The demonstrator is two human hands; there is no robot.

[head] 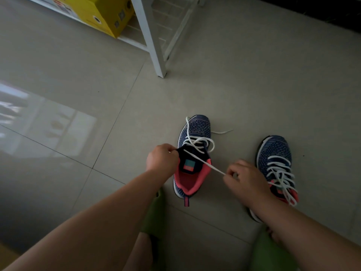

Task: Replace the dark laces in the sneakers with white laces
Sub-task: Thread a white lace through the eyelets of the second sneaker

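Pale floor tiles (244,85) fill the view, and both sneakers stand on them. At the right hand (245,179) the grip is a narrow pinch, closed on a white lace (203,161) drawn taut toward four o'clock from the top eyelets of the left-hand sneaker (192,155). The left hand (162,160), at nine o'clock of that shoe, closes its grip on the edge of the dark tongue (190,160) and holds it up. Further out, this shoe's lacing sits loose over the lower eyelets, with one free end trailing on the floor toward two o'clock. The second sneaker (276,167), at three o'clock, looks fully laced in white. No dark lace is visible.

My read: threading the last eyelets of the final shoe is in hand. Next, the tip must find the remaining hole, then both ends need evening. A white rack leg (150,38) and a yellow box (93,12) stand at twelve o'clock.
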